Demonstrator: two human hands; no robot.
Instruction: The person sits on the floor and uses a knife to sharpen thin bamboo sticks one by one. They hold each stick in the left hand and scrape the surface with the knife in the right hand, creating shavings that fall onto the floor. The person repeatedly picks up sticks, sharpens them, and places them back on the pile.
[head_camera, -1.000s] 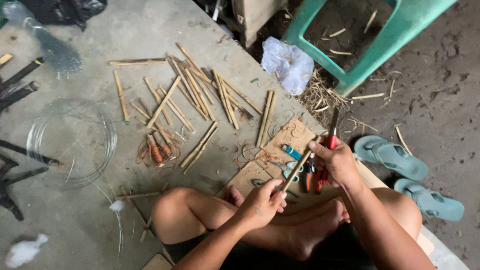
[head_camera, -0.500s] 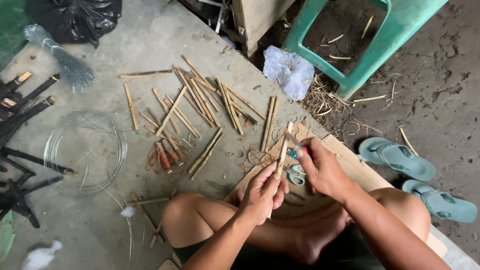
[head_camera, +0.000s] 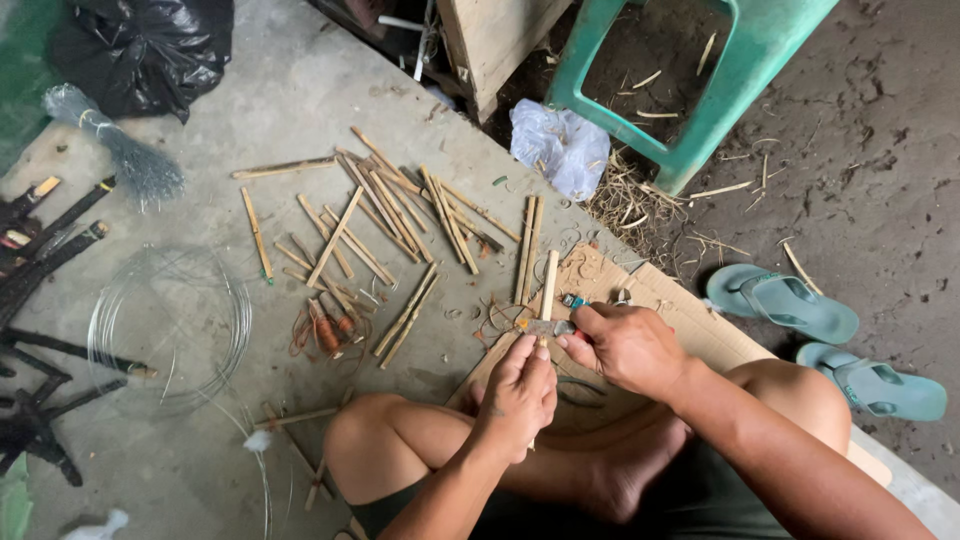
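Gripping a bamboo stick upright, left hand clenched low; right hand grasps a small blade against it, over cardboard on concrete floor.

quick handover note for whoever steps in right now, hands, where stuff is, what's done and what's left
Left hand: gripping the lower end of a bamboo stick, held upright over the cardboard sheet.
Right hand: holding a small knife, blade against the stick.
Loose bamboo sticks are scattered on the concrete ahead, wire coil to the left.
Done: shavings lie on the cardboard.
Left: the stick in hand is mid-trim; how many others are finished can't be told.
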